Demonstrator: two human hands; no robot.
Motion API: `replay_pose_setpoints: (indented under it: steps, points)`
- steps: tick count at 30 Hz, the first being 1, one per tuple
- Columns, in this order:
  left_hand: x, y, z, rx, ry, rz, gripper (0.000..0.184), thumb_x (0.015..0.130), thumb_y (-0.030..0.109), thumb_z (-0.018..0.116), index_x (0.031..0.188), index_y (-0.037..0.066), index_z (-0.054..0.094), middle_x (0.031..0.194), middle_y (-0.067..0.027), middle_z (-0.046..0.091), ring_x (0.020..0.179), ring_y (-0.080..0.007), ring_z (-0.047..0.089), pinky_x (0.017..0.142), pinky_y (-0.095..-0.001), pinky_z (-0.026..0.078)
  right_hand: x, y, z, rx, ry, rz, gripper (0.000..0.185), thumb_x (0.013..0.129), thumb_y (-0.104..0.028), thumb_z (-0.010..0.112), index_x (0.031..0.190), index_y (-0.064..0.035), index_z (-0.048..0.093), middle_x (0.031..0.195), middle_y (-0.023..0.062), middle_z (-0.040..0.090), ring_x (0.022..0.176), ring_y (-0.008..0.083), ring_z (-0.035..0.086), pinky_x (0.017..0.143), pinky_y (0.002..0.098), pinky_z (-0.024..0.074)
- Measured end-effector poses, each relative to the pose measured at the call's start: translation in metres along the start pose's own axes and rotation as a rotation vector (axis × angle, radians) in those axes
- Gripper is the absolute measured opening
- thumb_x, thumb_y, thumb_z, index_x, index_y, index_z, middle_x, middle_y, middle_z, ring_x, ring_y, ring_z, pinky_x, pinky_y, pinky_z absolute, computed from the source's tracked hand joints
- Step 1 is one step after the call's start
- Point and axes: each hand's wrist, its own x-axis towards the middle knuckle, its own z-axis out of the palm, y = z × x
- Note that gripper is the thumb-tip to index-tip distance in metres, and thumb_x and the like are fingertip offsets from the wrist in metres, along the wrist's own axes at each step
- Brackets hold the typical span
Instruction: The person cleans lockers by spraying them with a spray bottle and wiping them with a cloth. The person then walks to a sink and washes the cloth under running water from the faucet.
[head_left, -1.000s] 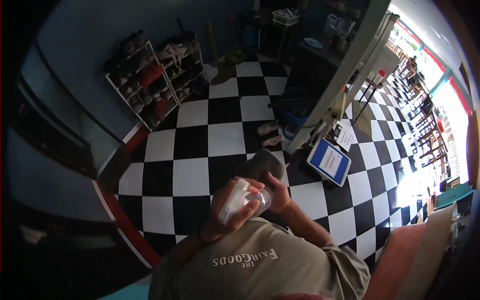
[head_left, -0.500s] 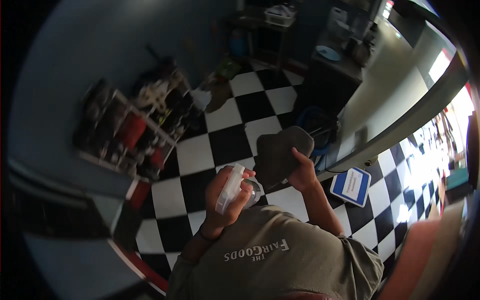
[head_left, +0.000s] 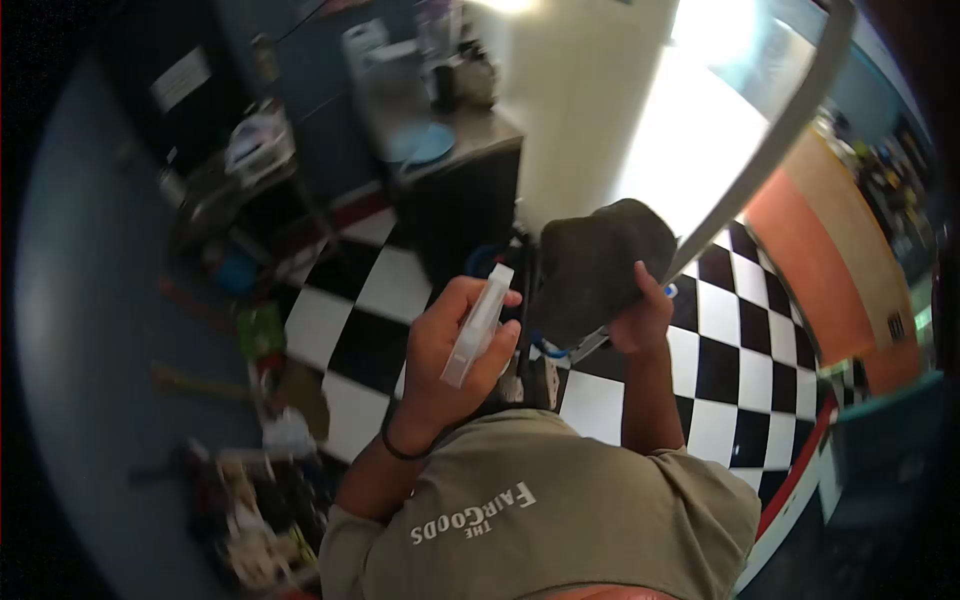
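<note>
My left hand (head_left: 445, 350) is wrapped around a spray bottle, whose white trigger head (head_left: 480, 325) points up and away from me. The bottle's body is mostly hidden behind the hand. My right hand (head_left: 645, 318) grips a dark grey cloth (head_left: 603, 268) by its near right side, thumb on top. The cloth hangs folded in front of me, apart from the spray bottle.
A dark counter (head_left: 460, 195) with a blue plate (head_left: 425, 143) stands ahead. A pale door (head_left: 590, 100) is beyond the cloth. At left are a side table with a white basket (head_left: 258, 145) and a cluttered rack (head_left: 265, 520). The floor (head_left: 735, 370) is black-and-white checkered.
My view has turned to the right, so the counter and door now lie ahead and the rack is at lower left. Both hands keep hold of the spray bottle and cloth.
</note>
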Motion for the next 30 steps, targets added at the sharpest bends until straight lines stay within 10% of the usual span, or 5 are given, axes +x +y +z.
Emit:
replay_pose_setpoints:
  steps: [15, 20, 30]
  points:
    - [0.197, -0.07, -0.16, -0.645, -1.08, 0.438, 0.019, 0.078, 0.004, 0.068, 0.096, 0.004, 0.061, 0.077, -0.0037, 0.064, 0.068, -0.0096, 0.06, 0.064, -0.0253, 0.049, -0.019, 0.184, 0.218, -0.39, 0.648, -1.059, 0.05, 0.094, -0.025, 0.052, 0.136, -0.0018, 0.041, 0.132, 0.0157, 0.052, 0.12, 0.0321, 0.052, 0.104, 0.0488, 0.0395]
    - [0.227, -0.077, -0.255, -0.988, -1.485, -0.028, 0.03, 0.078, 0.004, 0.067, 0.106, 0.002, 0.059, 0.095, -0.0058, 0.064, 0.081, -0.0109, 0.061, 0.07, -0.0266, 0.05, 0.011, 0.287, 0.333, -0.399, 0.782, -1.234, 0.05, 0.093, -0.028, 0.053, 0.134, -0.0021, 0.042, 0.13, 0.0162, 0.053, 0.12, 0.0323, 0.053, 0.104, 0.0494, 0.0395]
    - [0.261, -0.145, -0.422, -0.967, -1.301, 0.058, 0.025, 0.078, 0.004, 0.067, 0.102, 0.001, 0.06, 0.09, -0.0054, 0.065, 0.077, -0.0097, 0.061, 0.07, -0.0254, 0.05, 0.111, 0.409, 0.391, -0.385, 0.784, -1.109, 0.056, 0.093, -0.033, 0.049, 0.138, -0.0011, 0.037, 0.134, 0.0169, 0.05, 0.124, 0.0338, 0.049, 0.106, 0.0486, 0.0368]
